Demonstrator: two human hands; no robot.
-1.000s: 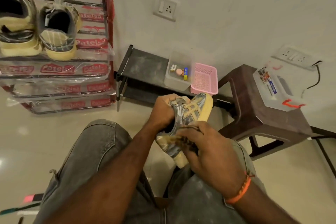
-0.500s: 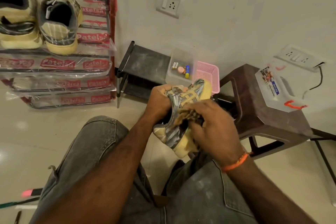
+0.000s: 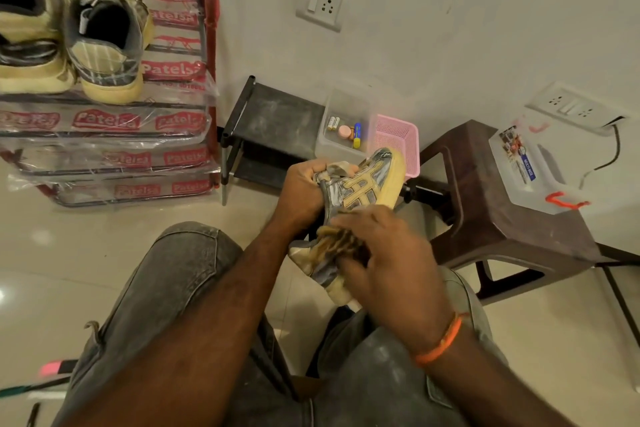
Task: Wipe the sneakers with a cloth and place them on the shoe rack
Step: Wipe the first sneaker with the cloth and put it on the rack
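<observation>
Right now the sneaker (image 3: 360, 198) is held up over the person's lap, between both hands, with its long axis running on a slant from the toe low and near the body to the heel high and away toward the pink basket (image 3: 398, 142), its yellow sole turned to the right. The left hand (image 3: 304, 187) is curled round the collar and tongue end, gripping it, while the right hand (image 3: 384, 253) presses a bunched striped cloth (image 3: 341, 244) against the shoe's side near the toe, fingers curled about the cloth. Wiping looks to be in progress, so placing is not yet due. The shoe rack (image 3: 204, 45) stands well apart to the upper left (two sneakers already sit on its top shelf), so it lies on the left hand's side; I judge that hand the nearer one to carry the shoe across, heel leading.
</observation>
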